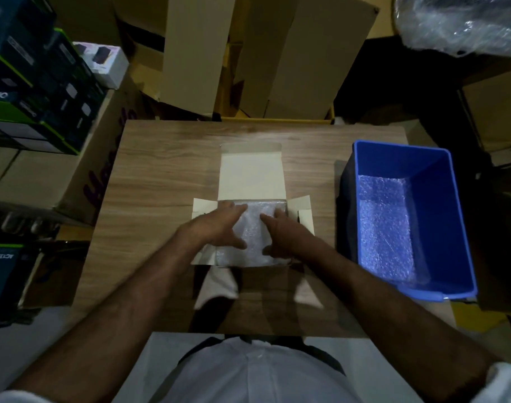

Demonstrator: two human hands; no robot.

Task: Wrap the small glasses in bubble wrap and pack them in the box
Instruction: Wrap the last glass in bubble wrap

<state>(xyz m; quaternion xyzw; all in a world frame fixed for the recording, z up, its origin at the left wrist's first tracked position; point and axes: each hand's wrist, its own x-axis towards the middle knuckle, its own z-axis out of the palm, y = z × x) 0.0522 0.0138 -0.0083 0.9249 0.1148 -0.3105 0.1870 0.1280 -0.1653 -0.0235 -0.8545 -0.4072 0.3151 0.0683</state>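
A small cream cardboard box (pixel 252 175) lies open in the middle of the wooden table, its lid flap folded away from me and side flaps spread. Bubble wrap (pixel 252 228) fills the box; no glass shows through it. My left hand (pixel 219 225) lies on the left part of the wrap with fingers stretched out. My right hand (pixel 283 234) presses on the right part, fingers extended. Both hands sit inside the box opening, a narrow strip of wrap showing between them.
A blue plastic bin (pixel 451 228) with bubble wrap sheets on its bottom stands at the table's right edge. Stacked cartons (pixel 39 91) crowd the left, tall cardboard boxes (pixel 248 53) stand behind the table, and a bubble wrap roll (pixel 463 21) sits top right.
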